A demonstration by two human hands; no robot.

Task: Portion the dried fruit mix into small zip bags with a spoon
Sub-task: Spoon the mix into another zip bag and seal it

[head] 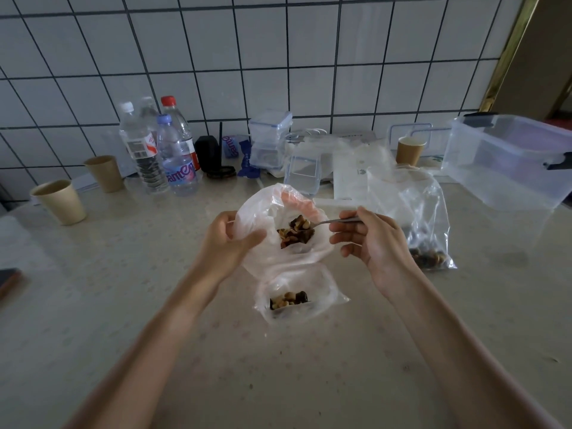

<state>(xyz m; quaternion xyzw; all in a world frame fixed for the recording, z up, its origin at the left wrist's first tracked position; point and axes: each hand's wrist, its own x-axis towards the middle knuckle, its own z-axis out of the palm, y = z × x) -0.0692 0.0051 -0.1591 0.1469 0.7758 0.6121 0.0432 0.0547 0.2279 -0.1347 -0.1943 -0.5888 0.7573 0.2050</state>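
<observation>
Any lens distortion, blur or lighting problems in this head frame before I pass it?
Head view: wide-angle bending curves the tile lines and stretches the forearms at the bottom corners; light is dim and flat, shadows faint; the left hand on the open bag looks slightly smeared; the spoon in the right hand stays readable; bottles are soft.

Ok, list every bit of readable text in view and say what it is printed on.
"amer", partial: pink script on the purple-capped bottle.
"am", partial: the blue wrapper behind it.
Red-capped bottle and white-capped bottle: labels too blurred.
White box: small logo unreadable.
</observation>
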